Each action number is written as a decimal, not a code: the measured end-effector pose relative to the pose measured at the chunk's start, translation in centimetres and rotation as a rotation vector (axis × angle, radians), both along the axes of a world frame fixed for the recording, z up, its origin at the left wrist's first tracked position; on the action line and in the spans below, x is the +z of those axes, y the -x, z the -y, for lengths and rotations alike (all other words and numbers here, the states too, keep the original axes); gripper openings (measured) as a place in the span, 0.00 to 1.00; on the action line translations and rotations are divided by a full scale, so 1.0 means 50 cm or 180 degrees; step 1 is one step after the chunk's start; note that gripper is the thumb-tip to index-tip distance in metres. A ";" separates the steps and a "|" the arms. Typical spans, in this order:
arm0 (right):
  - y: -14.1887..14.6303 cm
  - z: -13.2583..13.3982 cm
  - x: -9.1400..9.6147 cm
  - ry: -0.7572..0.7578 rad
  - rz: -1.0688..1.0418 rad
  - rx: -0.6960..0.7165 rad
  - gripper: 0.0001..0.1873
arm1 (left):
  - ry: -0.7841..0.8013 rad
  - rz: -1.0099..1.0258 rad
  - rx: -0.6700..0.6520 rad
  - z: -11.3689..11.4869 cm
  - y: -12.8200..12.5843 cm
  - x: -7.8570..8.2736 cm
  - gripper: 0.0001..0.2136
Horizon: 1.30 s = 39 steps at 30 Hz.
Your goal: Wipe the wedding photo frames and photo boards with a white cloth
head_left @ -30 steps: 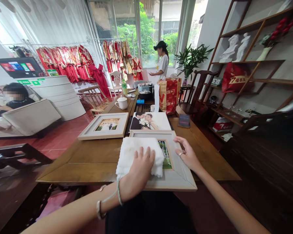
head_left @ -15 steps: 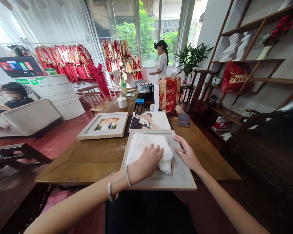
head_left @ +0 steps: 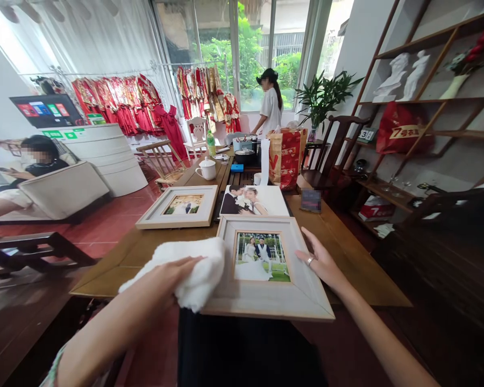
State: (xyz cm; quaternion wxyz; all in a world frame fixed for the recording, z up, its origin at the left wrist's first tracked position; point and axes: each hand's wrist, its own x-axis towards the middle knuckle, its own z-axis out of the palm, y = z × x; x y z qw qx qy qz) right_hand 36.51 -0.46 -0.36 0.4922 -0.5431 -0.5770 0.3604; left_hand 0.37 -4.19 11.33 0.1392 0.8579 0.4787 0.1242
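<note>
A picture frame (head_left: 266,301) with a wide pale border leans toward me at the near table edge. Inside it shows a wedding photo (head_left: 261,258) of a couple outdoors. My left hand (head_left: 179,275) is closed on a white cloth (head_left: 205,271), which covers the frame's left side and hangs past its edge. With its thumb on the border, my right hand (head_left: 323,263) grips the frame's right edge. Behind the frame lies a larger couple's print (head_left: 272,201), partly hidden. A second framed photo (head_left: 177,209) rests to the left.
The wooden table (head_left: 116,263) also bears a lidded white cup (head_left: 207,169), a red-and-brown paper bag (head_left: 287,158), a phone-like dark item (head_left: 310,200) and a green bottle (head_left: 211,144). One person (head_left: 270,105) stands at the far end; another (head_left: 44,161) sits left.
My left hand has swept the cloth from the middle of the frame to its left side, uncovering the photo. My right hand still holds the right edge.
</note>
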 end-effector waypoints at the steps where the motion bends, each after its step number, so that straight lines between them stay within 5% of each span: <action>1: 0.000 0.006 -0.001 0.0027 -0.0028 -0.0039 0.38 | 0.0043 -0.0122 0.0030 -0.013 0.013 0.006 0.21; 5: -0.004 0.051 -0.004 0.0052 0.0158 -0.0232 0.35 | -0.0539 -0.0615 0.0682 -0.064 0.098 -0.049 0.35; 8: -0.009 0.095 -0.006 0.0008 0.0542 -0.0572 0.33 | -0.0662 -0.0914 0.0721 -0.079 0.151 -0.109 0.38; 10: -0.009 0.119 -0.002 0.0037 0.0928 -0.0764 0.31 | -0.0753 -0.0874 0.0680 -0.066 0.155 -0.120 0.38; 15: 0.006 0.144 0.020 0.0452 0.1480 -0.0716 0.32 | -0.0868 0.0252 0.0348 0.018 0.064 -0.088 0.23; 19: 0.028 0.140 0.027 0.0725 0.1693 -0.0731 0.35 | -0.0236 0.0918 0.1082 0.055 -0.021 -0.109 0.20; 24: 0.052 0.139 0.038 0.0639 0.1647 -0.0748 0.28 | 0.0333 0.0792 0.1524 0.031 -0.046 -0.138 0.22; 33: 0.059 0.180 0.037 0.0911 0.0342 -0.0745 0.29 | 0.0457 0.1554 0.1284 0.057 -0.019 -0.128 0.15; 39: 0.119 0.180 0.112 0.0539 -0.0165 -0.0263 0.34 | -0.0230 0.1521 0.1260 0.067 0.051 -0.030 0.14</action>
